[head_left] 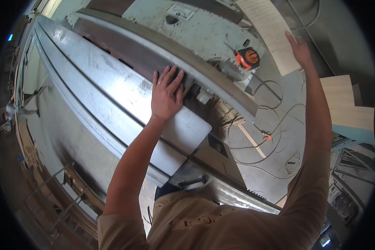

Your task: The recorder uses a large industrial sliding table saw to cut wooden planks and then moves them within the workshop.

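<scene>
My left hand (pixel 166 93) lies flat on the machine's grey metal table (pixel 96 71), fingers a little apart. Its fingertips reach the dark strip along the table's far side, close to a long metal fence (pixel 171 54). Nothing is held in it. Out to the far right, my right hand (pixel 300 51) grips the edge of a long, thin pale board (pixel 271 31), thumb side toward me. Faint handwriting covers part of the board. An orange and black tape measure (pixel 248 58) sits on the worn green surface (pixel 154 18) beyond the fence, left of the board.
More pale boards (pixel 341 98) are stacked at the right. Loose cable (pixel 233 148) coils over the floor right of the table, with an orange-handled item (pixel 267 136) among it. A toothed metal rail (pixel 225 183) runs just before my body. Racked timber (pixel 54 196) stands at lower left.
</scene>
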